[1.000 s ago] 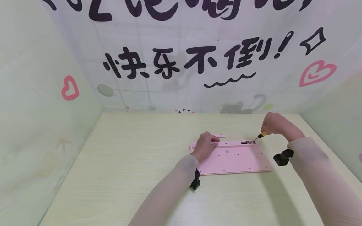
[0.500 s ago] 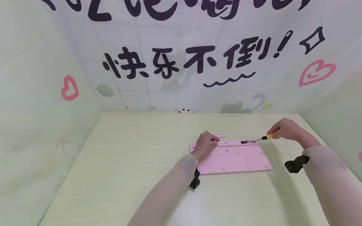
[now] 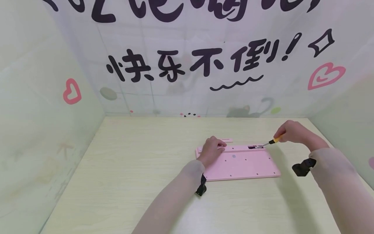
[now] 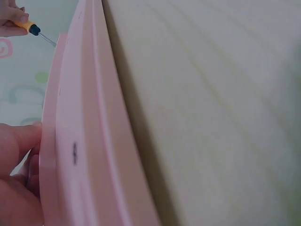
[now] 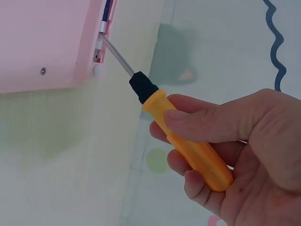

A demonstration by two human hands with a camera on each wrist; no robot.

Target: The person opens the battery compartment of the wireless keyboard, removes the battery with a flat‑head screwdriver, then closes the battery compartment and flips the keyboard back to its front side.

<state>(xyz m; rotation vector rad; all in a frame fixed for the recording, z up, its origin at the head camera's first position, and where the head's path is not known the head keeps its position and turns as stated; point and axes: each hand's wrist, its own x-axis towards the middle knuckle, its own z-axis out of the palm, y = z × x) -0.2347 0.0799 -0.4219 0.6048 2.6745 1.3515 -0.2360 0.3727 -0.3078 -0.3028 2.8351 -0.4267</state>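
A flat pink keyboard (image 3: 245, 165), by its look, lies with its screw-dotted underside up; any keys are hidden. Along its far edge runs a raised bar with an open battery slot (image 3: 255, 147) near the right end. My left hand (image 3: 211, 151) grips this bar near its left end, thumb and fingers on either side in the left wrist view. In my right hand (image 5: 244, 141) is a screwdriver (image 5: 188, 148) with a yellow handle and black collar. Its metal shaft slants down into the slot, where the tip meets a silvery part; the exact contact is too small to tell.
A thin pink cover strip (image 3: 227, 140) lies on the pale wooden table (image 3: 131, 169), just behind the keyboard. Printed cloth walls (image 3: 163, 97) stand at the back and both sides. A black camera (image 3: 304, 167) is strapped at my right wrist.
My right hand has swung right and slightly down, then a little back left, so the screwdriver now lies flatter with its tip still at the slot. My left hand stays put.
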